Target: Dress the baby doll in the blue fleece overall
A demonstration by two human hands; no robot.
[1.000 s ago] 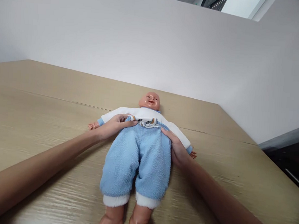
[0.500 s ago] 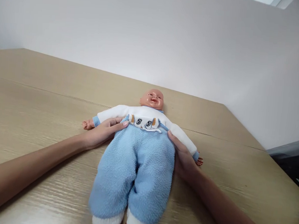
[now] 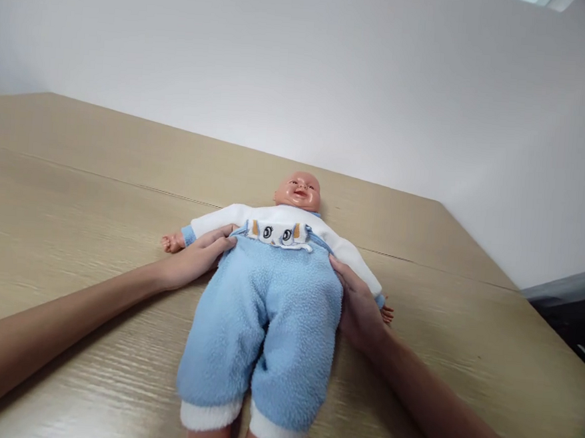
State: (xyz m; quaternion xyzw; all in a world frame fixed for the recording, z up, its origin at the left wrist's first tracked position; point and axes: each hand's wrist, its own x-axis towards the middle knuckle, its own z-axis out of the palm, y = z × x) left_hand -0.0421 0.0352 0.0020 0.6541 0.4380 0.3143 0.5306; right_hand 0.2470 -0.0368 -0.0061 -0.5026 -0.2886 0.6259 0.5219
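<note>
Overalls are enclosing the doll; left hand and right hand are gripping them at its sides; bib is lying flatter on its chest than a second ago.

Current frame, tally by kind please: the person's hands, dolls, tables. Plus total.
Hands: 2 (left hand, right hand)
Doll: 1
Table: 1
Total: 4

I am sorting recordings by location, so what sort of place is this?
Probably a plain indoor room, its use unclear: a clothed baby doll lies on a wood-grain table, with a pale wall behind.
</note>
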